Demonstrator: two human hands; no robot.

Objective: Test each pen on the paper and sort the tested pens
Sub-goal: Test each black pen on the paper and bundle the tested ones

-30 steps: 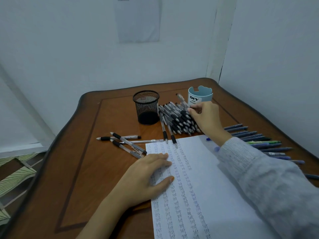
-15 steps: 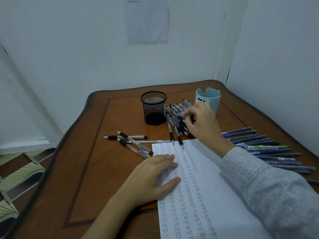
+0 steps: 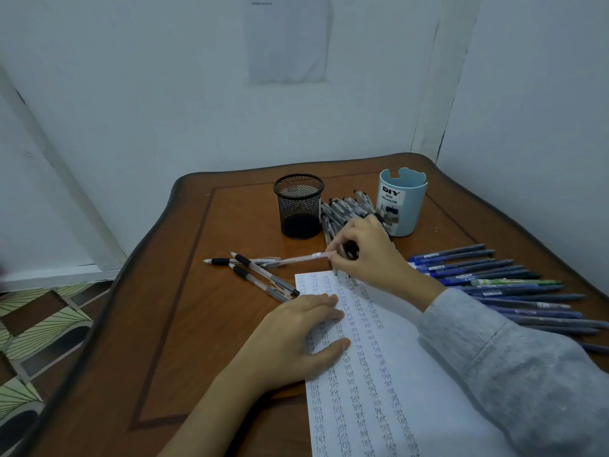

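Paper [image 3: 412,407], rows of "test" written, beneath both hands; left hand [image 3: 296,341] flat, fingers straight, pressing its left edge. Right hand [image 3: 372,258] raised over the paper's far edge, fingers curled round one pen [image 3: 306,257], barrel jutting leftward from the hand. Step: pen taken up, untested; next move likely calls for tip turned down onto paper
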